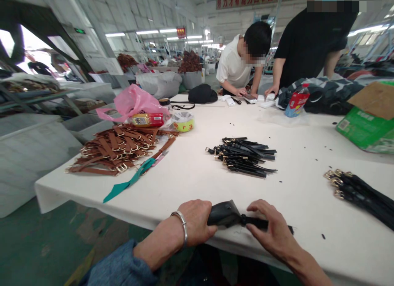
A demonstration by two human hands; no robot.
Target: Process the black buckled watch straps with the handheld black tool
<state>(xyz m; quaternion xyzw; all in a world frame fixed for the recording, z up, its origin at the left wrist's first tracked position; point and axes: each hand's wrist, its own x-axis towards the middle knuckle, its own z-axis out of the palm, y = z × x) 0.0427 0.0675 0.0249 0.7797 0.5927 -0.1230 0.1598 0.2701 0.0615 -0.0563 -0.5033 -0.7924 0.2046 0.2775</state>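
Observation:
My left hand (195,222), with a silver bracelet at the wrist, is closed around a smooth, curved black hand-held tool (224,214); its exact kind is unclear. The tool's right end meets a thin black strap (260,223) lying near the table's front edge. My right hand (273,226) curves over this strap, thumb near it and fingers apart, with a gap below the fingertips. Beyond my hands lies a pile of black straps with gold buckles (246,154). Another bundle of black buckled straps (357,187) rests at the right.
On the white table (191,171) are brown buckled straps (115,148), a teal strip (132,181), a pink bag (132,101), a red bottle (297,100) and a green box (366,128). Two people stand across it. A white bin (33,154) stands left.

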